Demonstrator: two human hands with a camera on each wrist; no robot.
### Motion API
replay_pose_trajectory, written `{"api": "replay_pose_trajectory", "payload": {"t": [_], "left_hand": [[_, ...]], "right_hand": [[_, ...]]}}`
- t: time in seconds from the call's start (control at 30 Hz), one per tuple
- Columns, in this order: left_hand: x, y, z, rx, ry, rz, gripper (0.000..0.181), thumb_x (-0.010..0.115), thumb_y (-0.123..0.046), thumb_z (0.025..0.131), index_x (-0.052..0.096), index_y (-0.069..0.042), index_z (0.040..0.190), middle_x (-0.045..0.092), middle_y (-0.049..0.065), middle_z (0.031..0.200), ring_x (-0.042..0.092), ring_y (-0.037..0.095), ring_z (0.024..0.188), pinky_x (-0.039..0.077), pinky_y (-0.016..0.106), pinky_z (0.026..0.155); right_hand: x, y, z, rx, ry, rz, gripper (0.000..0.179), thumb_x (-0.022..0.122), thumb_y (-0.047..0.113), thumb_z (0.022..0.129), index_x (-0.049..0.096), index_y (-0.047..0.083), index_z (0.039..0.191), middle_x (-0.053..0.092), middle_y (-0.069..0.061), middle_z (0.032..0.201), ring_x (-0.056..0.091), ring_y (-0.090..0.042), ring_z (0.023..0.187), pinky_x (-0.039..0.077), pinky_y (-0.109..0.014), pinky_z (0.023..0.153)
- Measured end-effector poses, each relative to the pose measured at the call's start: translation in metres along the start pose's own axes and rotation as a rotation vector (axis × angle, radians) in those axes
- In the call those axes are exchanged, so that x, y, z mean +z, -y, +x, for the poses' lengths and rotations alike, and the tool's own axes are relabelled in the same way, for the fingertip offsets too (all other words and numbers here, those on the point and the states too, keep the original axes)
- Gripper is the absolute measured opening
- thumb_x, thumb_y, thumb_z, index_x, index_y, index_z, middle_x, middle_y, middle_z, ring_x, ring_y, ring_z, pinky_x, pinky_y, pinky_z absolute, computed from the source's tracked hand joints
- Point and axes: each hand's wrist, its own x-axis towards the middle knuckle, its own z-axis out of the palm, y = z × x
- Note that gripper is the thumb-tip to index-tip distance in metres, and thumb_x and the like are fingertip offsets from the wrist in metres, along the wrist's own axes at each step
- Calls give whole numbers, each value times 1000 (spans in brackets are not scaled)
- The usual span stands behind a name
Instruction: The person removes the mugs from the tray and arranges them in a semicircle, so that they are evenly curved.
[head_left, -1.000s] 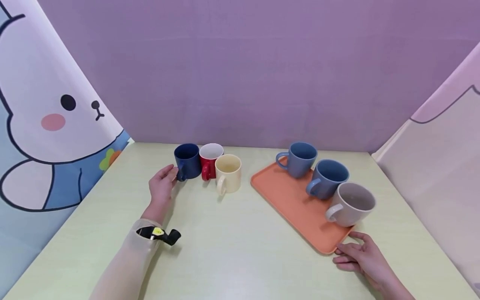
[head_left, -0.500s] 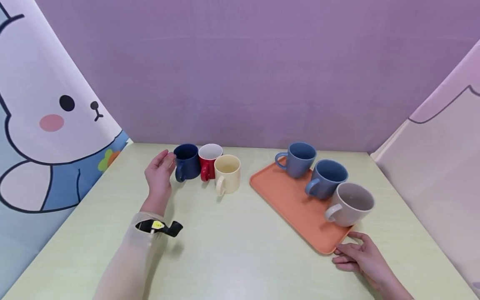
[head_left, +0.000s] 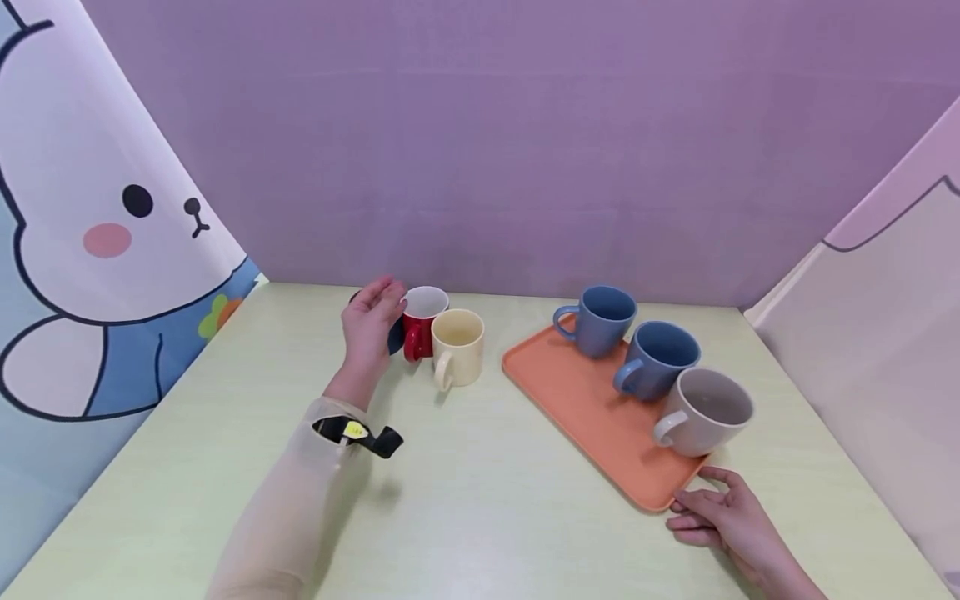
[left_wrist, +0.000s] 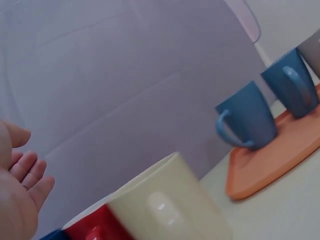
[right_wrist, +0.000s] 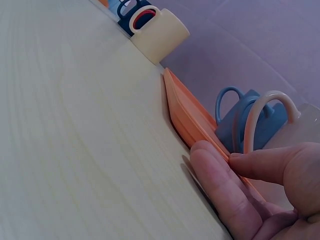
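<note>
My left hand (head_left: 369,325) is raised over a navy mug (head_left: 396,337) and hides most of it in the head view. In the left wrist view its fingers (left_wrist: 31,175) are loosely extended and hold nothing. Right of the navy mug stand a red mug (head_left: 417,332) with a white inside and a cream mug (head_left: 465,354). My right hand (head_left: 731,518) pinches the near corner of an orange tray (head_left: 562,400), the thumb on its rim. Two blue mugs (head_left: 600,329) and a grey mug (head_left: 708,417) stand along the tray's right side.
The pale wood-patterned table (head_left: 465,500) holds both groups of mugs, with a gap between the cream mug and the tray. A purple cloth backdrop (head_left: 480,150) rises behind. A printed cartoon sheet (head_left: 67,292) hangs on the left and a pale sheet (head_left: 892,350) on the right.
My left hand has lifted from the navy mug's left side and moved right, now covering most of that mug. My right hand stays on the tray, and the mugs stand where they were.
</note>
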Motion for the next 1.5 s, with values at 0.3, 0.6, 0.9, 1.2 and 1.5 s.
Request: {"api": "replay_pose_trajectory", "payload": {"t": [0.3,0.6,0.9,1.2,1.5], "left_hand": [[48,22,-6,14,139,132,40,66,-3,95,58,5,133,63,21,128,63,22,111,53,28,95],[85,43,-7,-79,267,146,37,66,0,93,60,9,128,65,23,120,64,29,107,55,33,93],[111,68,-6,-135,335,172,35,67,2,93,62,10,126,65,24,121,65,28,107,54,37,95],[138,80,-8,-27,405,350,32,69,-6,93,66,7,123,69,20,115,66,28,107,55,29,88],[150,98,0,-7,382,501,31,70,-11,94,68,3,121,70,14,113,64,25,108,54,31,89]], "right_hand": [[-1,0,0,9,-6,-3,61,52,-5,99,3,-9,134,71,-13,86,73,-22,71,62,-37,65],[0,-1,2,-8,-4,-2,61,52,-5,99,3,-10,134,71,-13,86,73,-21,70,62,-37,64],[-1,-1,2,-1,2,-3,62,52,-5,99,2,-10,135,71,-13,86,73,-22,71,62,-37,65],[-2,-1,1,-7,32,23,61,51,-4,100,1,-9,133,71,-12,86,73,-22,72,62,-37,66],[-1,-1,1,-4,17,12,61,51,-4,100,1,-9,134,71,-13,86,73,-22,71,62,-37,65]]}}
